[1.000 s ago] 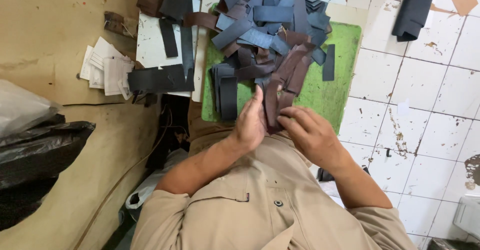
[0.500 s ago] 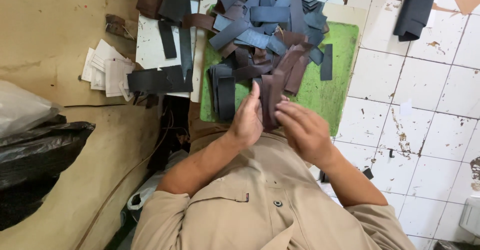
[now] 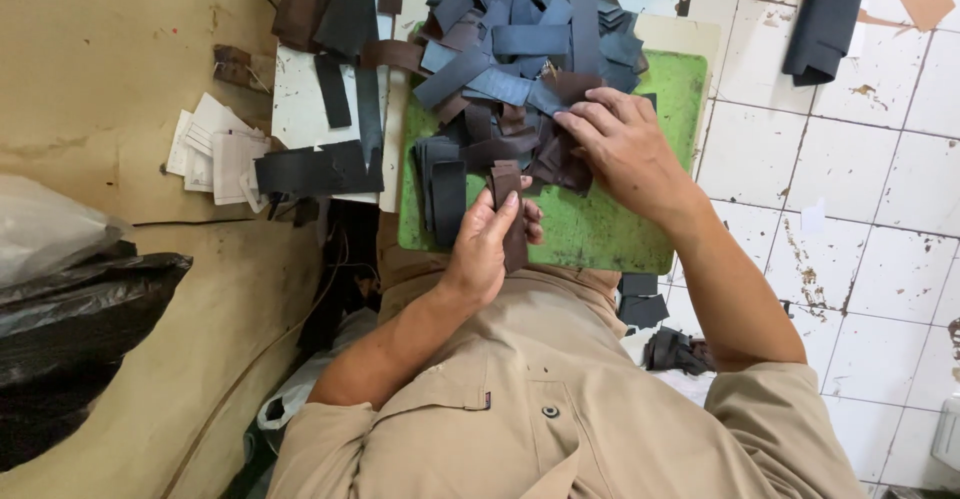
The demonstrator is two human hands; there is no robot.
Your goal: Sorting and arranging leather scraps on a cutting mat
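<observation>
The left hand (image 3: pixel 485 249) gripped a stack of brown leather strips (image 3: pixel 511 214) upright over the green cutting mat (image 3: pixel 610 229). The right hand (image 3: pixel 620 144), fingers spread, pressed into the strip pile (image 3: pixel 520 69); picking one strip cleanly and squaring its edges would have kept the stack tidy.
</observation>
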